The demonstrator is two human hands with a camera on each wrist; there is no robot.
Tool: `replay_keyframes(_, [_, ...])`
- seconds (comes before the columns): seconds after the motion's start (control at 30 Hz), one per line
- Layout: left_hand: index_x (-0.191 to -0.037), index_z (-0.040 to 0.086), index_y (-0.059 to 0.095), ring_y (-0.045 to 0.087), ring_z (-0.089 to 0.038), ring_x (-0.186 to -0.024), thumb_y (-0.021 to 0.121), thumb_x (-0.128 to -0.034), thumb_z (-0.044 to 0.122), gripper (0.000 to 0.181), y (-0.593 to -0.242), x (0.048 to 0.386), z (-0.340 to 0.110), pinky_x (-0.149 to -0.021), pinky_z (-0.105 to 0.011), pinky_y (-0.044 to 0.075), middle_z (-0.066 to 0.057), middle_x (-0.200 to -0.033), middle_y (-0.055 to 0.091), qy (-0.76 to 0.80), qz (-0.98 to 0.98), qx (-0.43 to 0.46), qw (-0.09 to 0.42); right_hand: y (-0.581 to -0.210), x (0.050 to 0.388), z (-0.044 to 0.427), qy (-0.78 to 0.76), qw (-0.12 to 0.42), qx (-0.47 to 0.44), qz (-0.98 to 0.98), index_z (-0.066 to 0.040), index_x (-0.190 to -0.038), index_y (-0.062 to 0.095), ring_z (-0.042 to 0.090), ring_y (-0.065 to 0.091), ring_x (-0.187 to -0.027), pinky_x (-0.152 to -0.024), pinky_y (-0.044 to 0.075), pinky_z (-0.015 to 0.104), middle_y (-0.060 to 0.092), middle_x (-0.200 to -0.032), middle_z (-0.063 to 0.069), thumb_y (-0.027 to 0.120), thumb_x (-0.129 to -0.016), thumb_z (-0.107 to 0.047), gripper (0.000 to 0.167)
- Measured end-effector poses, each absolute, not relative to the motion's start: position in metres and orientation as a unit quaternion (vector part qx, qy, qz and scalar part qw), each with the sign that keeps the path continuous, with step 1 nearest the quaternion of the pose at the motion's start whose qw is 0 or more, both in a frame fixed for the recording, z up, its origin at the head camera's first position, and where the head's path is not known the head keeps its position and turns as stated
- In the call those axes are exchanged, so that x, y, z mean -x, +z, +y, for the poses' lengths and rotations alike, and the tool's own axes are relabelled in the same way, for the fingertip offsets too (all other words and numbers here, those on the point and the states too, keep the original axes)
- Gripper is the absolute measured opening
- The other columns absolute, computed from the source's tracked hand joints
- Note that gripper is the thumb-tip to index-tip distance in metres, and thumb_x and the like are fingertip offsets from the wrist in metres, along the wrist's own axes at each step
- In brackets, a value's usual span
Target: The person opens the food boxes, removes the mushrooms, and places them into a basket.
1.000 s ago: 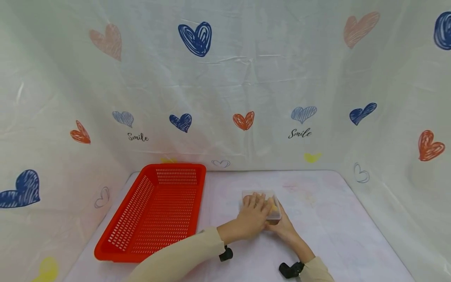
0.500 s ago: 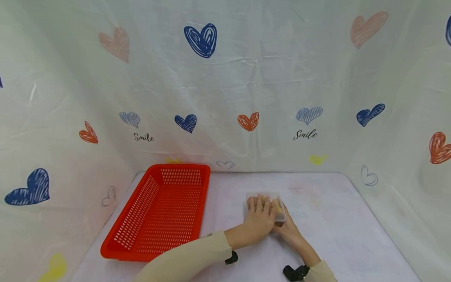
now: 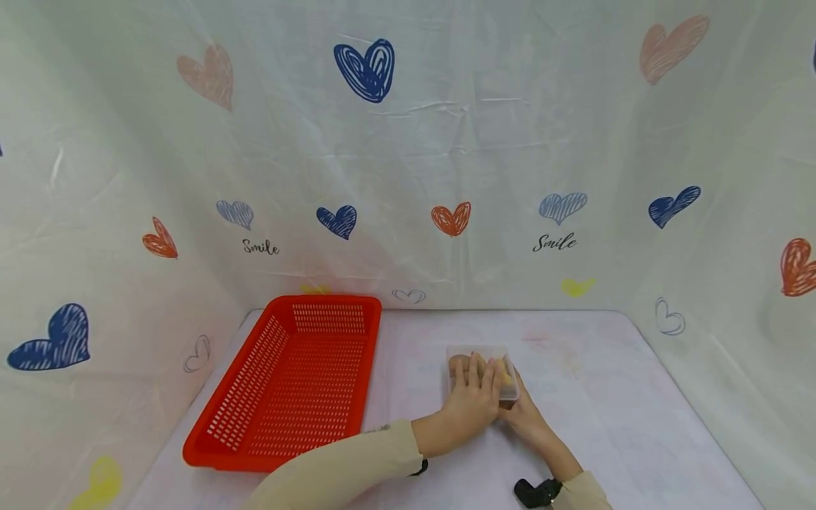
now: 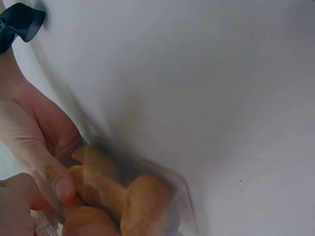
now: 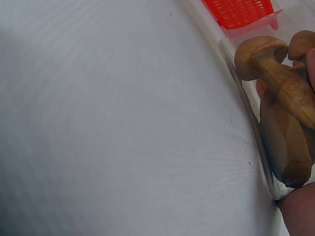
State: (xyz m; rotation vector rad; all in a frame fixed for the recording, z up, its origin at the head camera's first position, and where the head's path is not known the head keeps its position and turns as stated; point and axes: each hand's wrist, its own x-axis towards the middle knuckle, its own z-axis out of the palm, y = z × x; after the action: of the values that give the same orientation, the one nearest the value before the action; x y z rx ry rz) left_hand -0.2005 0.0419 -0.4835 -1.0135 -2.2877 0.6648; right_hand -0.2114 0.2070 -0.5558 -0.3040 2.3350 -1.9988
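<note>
A clear plastic container [image 3: 456, 350] holding several brown mushrooms [image 3: 503, 371] stands on the table, right of centre. My left hand [image 3: 468, 411] lies over its front with extended fingers touching the contents. My right hand [image 3: 525, 421] grips the container's right side and near corner; part of its fingers is hidden. In the left wrist view, the right thumb lies along the container wall beside the mushrooms [image 4: 145, 204]. The right wrist view shows a mushroom with a rounded cap and thick stem [image 5: 283, 81] above another piece, and a left fingertip at the right edge.
A red perforated basket [image 3: 367, 368] stands on the left of the white table [image 3: 593, 397], its near right corner behind the left sleeve [image 3: 344, 460]. A pale curtain [image 3: 408, 142] with printed hearts hangs behind the table and at both sides.
The head view has shifted a little, moving the scene to the right in the picture. My left hand has slid slightly toward the near side, uncovering more of the mushrooms; my right hand keeps its grip.
</note>
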Motion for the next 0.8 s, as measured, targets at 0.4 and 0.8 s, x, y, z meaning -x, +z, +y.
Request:
replay_keyframes(0.4, [-0.145,0.007,0.051,0.059,-0.033,-0.120,0.057,-0.0961,0.056,0.070,-0.460,0.207,0.041,-0.090,-0.044,0.053,-0.006,-0.142,0.056,0.224,-0.862,0.409,0.198,-0.555,0.212,0.210,-0.646,0.029,0.114,0.754,-0.005,-0.159,-0.007,0.045,0.022,-0.141,-0.093,0.039,0.013,0.005,-0.162,0.028,0.074,-0.088,-0.003,0.108])
replay_keyframes(0.8, [-0.152,0.010,0.040,0.052,-0.028,-0.130,0.072,-0.0924,0.037,0.073,-0.423,0.225,0.032,-0.096,-0.035,0.052,-0.008,-0.154,0.042,0.143,-0.889,0.436,0.004,-0.550,0.207,0.205,-0.663,0.061,0.071,0.743,-0.010,-0.161,0.005,0.018,0.051,-0.122,-0.092,0.047,0.022,0.042,-0.149,0.021,0.077,-0.087,-0.007,0.103])
